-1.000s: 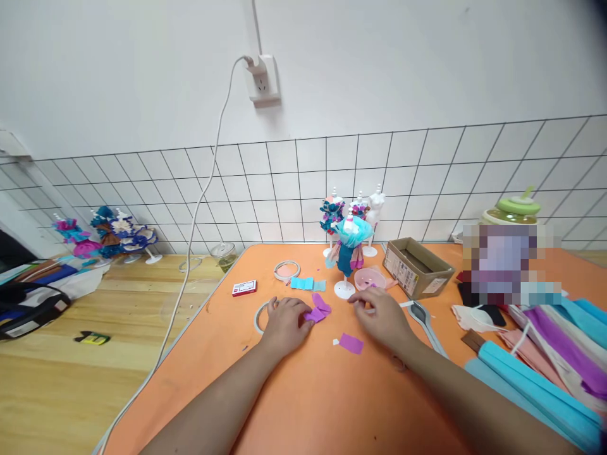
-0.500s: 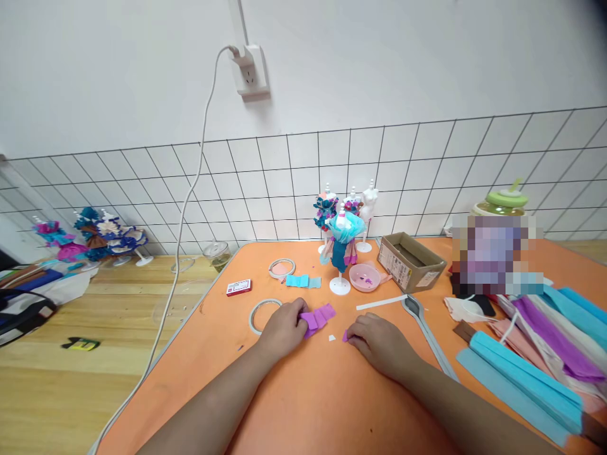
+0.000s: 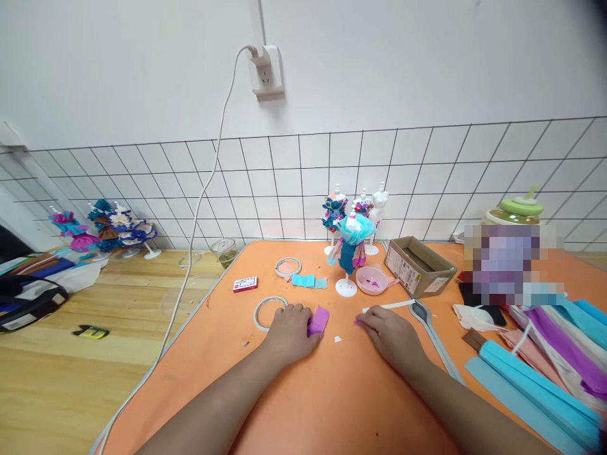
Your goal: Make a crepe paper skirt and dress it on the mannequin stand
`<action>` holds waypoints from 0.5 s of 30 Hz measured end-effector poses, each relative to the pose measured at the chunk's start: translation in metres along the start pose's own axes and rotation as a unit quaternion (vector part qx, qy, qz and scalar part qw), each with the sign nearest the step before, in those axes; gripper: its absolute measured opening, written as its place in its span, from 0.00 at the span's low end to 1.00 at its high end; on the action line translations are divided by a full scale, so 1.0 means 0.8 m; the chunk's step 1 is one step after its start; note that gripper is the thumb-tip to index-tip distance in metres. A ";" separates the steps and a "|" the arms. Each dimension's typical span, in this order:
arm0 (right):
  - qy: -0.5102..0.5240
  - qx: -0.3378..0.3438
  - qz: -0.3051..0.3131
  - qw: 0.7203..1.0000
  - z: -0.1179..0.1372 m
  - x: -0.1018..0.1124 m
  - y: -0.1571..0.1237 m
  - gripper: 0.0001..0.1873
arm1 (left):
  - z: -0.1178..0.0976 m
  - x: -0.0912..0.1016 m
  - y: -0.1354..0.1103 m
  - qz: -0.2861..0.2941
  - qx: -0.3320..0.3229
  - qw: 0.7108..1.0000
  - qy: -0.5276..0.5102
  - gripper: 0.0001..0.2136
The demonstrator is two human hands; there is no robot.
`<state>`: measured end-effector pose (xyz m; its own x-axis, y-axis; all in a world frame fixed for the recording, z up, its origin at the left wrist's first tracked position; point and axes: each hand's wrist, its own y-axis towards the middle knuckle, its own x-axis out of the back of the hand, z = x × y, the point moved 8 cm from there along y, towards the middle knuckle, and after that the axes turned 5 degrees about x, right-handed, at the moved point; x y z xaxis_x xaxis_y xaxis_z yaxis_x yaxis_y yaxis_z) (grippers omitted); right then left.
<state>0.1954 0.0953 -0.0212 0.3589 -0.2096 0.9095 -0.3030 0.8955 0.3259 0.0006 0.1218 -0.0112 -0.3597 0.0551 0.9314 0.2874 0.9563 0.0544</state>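
My left hand (image 3: 293,332) is closed over a piece of purple crepe paper (image 3: 320,320), pressing it to the orange table. Part of the paper is hidden beneath the fingers. To its right, my right hand (image 3: 397,336) has its fingers pressed together on a small purple scrap (image 3: 356,322). Those fingers overlap the near end of a white strip (image 3: 393,305). Between the hands lies a small white scrap (image 3: 337,339). A roll of tape (image 3: 257,314) touches or sits just behind my left hand; I cannot tell which.
Beyond the hands stand a dressed mini mannequin (image 3: 348,259), a pink dish (image 3: 372,291) and a cardboard box (image 3: 411,278). Grey-handled scissors or a similar tool (image 3: 439,344) lie at right, beside folded crepe paper (image 3: 535,385). A white cable (image 3: 193,221) hangs down at left.
The view has turned slightly left. My left hand has spread further over the purple paper, so less of it shows. My right hand has shifted away, up to the white strip.
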 end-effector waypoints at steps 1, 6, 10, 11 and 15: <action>-0.014 -0.014 -0.004 1.000 -0.008 -0.001 0.003 0.17 | 0.000 -0.001 0.000 0.008 -0.004 1.000 -0.015 0.09; -0.019 -0.056 -0.036 0.998 -0.037 0.013 0.003 0.23 | -0.001 -0.010 0.003 0.054 0.000 0.994 -0.095 0.03; 0.109 -0.003 -0.042 0.993 -0.011 0.028 -0.010 0.25 | -0.020 -0.021 -0.006 0.130 -0.021 0.976 -0.174 0.06; 0.163 0.015 -0.022 0.986 0.002 0.025 -0.012 0.29 | -0.028 -0.024 -0.010 0.152 -0.033 0.968 -0.199 0.07; 0.332 -0.034 0.075 0.940 0.038 -0.003 -0.017 0.33 | -0.054 -0.034 -0.027 0.230 -0.070 0.929 -0.282 0.09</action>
<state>0.1715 0.0718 -0.0199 0.7956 0.1915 0.5748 -0.3446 0.9233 0.1693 0.0427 0.0870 -0.0223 -0.5663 0.6283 0.5334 0.6239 0.7497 -0.2206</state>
